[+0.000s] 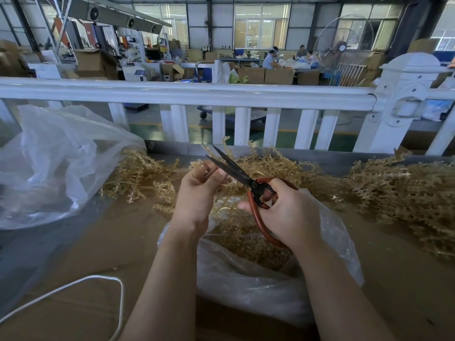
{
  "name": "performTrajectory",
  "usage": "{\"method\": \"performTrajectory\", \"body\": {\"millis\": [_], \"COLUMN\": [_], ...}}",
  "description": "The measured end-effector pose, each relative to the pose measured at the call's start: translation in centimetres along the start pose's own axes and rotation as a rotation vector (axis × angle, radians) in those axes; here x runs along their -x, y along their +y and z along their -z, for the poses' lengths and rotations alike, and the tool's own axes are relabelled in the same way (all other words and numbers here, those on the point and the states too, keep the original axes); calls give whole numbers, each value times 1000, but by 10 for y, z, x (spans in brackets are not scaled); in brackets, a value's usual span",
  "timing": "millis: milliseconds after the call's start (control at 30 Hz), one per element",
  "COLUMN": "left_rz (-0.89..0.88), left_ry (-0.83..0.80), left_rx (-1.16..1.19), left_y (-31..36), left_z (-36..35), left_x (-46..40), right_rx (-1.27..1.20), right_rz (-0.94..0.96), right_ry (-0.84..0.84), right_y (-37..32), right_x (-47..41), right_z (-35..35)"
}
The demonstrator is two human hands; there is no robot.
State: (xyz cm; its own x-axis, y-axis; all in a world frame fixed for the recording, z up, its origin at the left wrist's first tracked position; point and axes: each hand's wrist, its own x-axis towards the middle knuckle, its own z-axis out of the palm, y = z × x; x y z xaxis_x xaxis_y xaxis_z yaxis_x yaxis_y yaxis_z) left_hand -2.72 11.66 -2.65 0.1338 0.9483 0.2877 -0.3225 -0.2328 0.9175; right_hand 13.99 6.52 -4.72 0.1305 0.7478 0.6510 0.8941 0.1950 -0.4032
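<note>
Head view, near to far. A white cord (98, 276) loops across the brown surface (110, 237) at lower left. Directly below the forearms, a clear plastic bag (246, 291) stands open-mouthed, apparently so that the cut pieces (251, 247) fall straight into it; a tan heap already lies inside.

The right hand (288, 212) grips the red loop handles of the scissors (236, 169), fingers curled through them. The dark blades are parted and point up and left. The left hand (197, 190) is closed around a tan plastic sprig (199, 166), pinching it between thumb and fingers just beside the blades, which seems to present the stem for the next cut above the bag.

Beyond the hands, uncut sprig piles (394, 193) lie along the back of the surface within reach, extending to the left (142, 175). A larger clear bag (56, 163) slumps at far left. A white fence (197, 93) bounds the station; behind it are cartons, a pedestal fan (343, 41) and seated workers (269, 59).
</note>
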Motion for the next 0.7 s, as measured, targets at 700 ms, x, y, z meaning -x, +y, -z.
{"method": "performTrajectory", "body": {"millis": [700], "left_rz": [-43], "left_ry": [12], "left_rx": [-110], "left_y": [2], "left_z": [-1], "left_x": [2], "right_rx": [30], "right_rz": [-4], "right_ry": [30], "right_y": [1], "right_x": [-1], "right_z": [0]}}
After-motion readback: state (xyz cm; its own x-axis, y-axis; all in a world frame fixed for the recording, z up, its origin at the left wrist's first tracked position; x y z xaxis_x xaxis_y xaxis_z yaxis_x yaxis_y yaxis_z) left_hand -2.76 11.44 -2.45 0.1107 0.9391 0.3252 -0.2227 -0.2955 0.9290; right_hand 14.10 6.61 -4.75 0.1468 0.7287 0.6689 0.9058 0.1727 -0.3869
